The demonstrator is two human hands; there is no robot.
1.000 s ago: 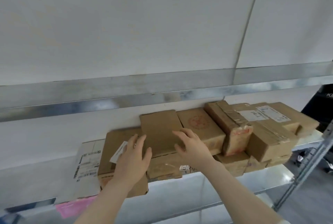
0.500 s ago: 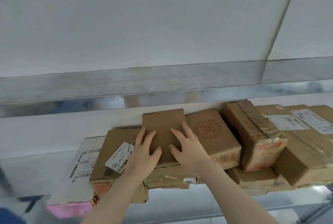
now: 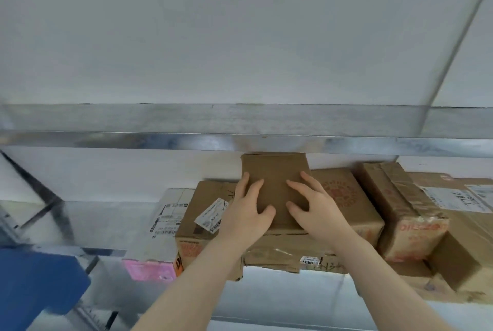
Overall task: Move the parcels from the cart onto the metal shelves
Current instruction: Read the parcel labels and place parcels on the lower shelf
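Observation:
A plain brown cardboard parcel (image 3: 274, 173) lies on top of a stack of other parcels on the metal shelf (image 3: 280, 296). My left hand (image 3: 246, 220) rests flat on its near left part, fingers spread. My right hand (image 3: 317, 210) lies flat on its near right part, fingers apart as well. Under it sits a flat taped parcel (image 3: 282, 256). A box with a white label (image 3: 205, 205) is to the left, and a box with a red round stamp (image 3: 346, 197) is to the right.
The metal beam of the shelf above (image 3: 240, 128) hangs just over the top parcel. More taped boxes (image 3: 405, 210) fill the right side. A white parcel with a pink end (image 3: 160, 237) lies left of the stack. A blue object (image 3: 37, 285) is at the lower left.
The view has swung left and come closer to the shelf. Both hands have slid further onto the top brown parcel, which has moved deeper under the upper beam.

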